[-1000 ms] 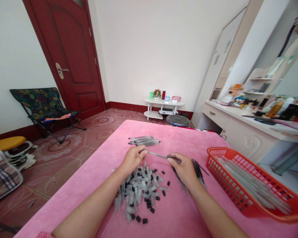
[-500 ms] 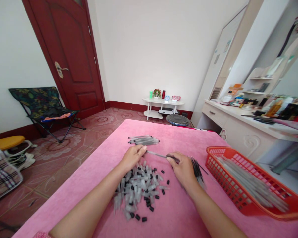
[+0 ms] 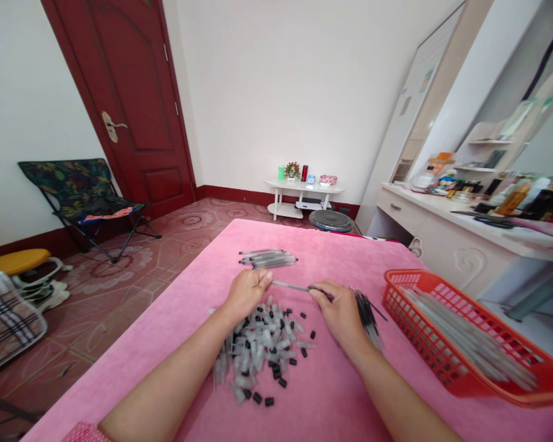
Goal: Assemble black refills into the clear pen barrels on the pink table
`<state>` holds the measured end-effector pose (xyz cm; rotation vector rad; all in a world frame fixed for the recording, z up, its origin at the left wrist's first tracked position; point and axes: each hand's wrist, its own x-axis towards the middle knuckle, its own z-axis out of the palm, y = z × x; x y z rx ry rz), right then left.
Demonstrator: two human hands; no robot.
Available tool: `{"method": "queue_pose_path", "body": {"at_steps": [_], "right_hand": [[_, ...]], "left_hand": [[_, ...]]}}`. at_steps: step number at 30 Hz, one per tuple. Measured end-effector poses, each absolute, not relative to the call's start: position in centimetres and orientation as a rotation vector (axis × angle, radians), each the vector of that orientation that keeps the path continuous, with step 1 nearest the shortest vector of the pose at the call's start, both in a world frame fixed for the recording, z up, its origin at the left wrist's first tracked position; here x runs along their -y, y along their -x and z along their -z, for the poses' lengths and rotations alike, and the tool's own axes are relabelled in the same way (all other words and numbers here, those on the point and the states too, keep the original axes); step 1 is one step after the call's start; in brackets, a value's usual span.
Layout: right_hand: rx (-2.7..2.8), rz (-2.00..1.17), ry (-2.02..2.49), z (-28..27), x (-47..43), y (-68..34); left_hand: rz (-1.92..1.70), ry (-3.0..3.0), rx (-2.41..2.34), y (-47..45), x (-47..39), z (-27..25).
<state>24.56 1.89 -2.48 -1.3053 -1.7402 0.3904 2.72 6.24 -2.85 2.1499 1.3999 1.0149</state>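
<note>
A thin, translucent pen [image 3: 289, 285] with a dark length inside stretches between my two hands above the pink-covered table. My left hand [image 3: 247, 291] pinches its left end between thumb and fingers. At the other end, the fingers of my right hand [image 3: 335, 304] are closed around it. Below lies a heap of clear plastic pen caps [image 3: 258, 344], mixed with small black plugs [image 3: 270, 402]. Just past my left hand rests a row of similar pens [image 3: 270, 258]. Dark, thin refills [image 3: 368, 313] lie partly hidden behind my right hand.
A red plastic basket [image 3: 442, 368] holding many clear pen barrels [image 3: 470, 334] stands at the right of the pink table cover [image 3: 133, 374]. Beyond it is a white dresser [image 3: 461, 239] crowded with bottles. A folding chair [image 3: 87, 190] stands on the left.
The view has shifted very slightly. Both hands keep their grip on the pen in nearly the same place.
</note>
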Motion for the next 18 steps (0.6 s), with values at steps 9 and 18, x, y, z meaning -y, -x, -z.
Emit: {"method": "queue_pose_path", "body": {"at_steps": [9,18], "right_hand": [[1.774,-0.255,1.345,1.7,-2.4,-26.3],[1.925,-0.316,1.388,0.9,-2.7,-27.1]], "left_hand": [[-0.912,-1.815,-1.446,-0.2,-8.1,3.1],[-0.769,-1.912,-1.056,-1.9,-5.9,0.9]]}}
